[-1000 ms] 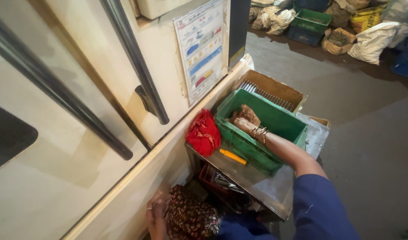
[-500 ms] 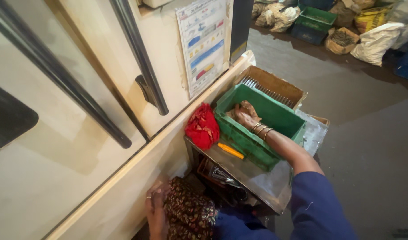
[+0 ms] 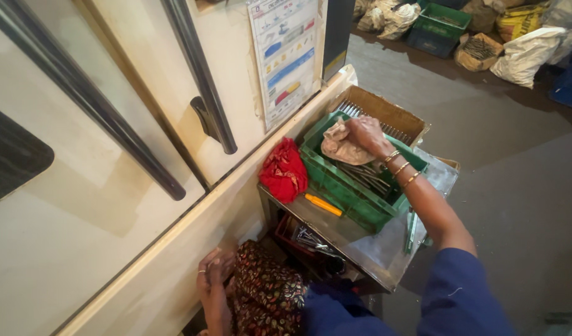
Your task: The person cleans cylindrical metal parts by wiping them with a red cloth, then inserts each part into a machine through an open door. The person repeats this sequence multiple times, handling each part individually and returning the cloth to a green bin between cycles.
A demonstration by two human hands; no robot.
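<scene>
Right hand (image 3: 365, 132) fingers closed on crumpled beige cloth rag (image 3: 343, 147) above green plastic crate (image 3: 335, 184): likely soft, light, limp, best bunched mid-fold; left hand (image 3: 210, 271) fingers loosely curled, empty.

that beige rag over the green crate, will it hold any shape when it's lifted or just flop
The beige rag will probably flop: it is crumpled in soft folds and droops from the grip of the right hand. It looks light for its bulk, since the fingers alone bunch it. It seems unlikely to slip, though it might snag on the metal tools in the green crate.
</scene>
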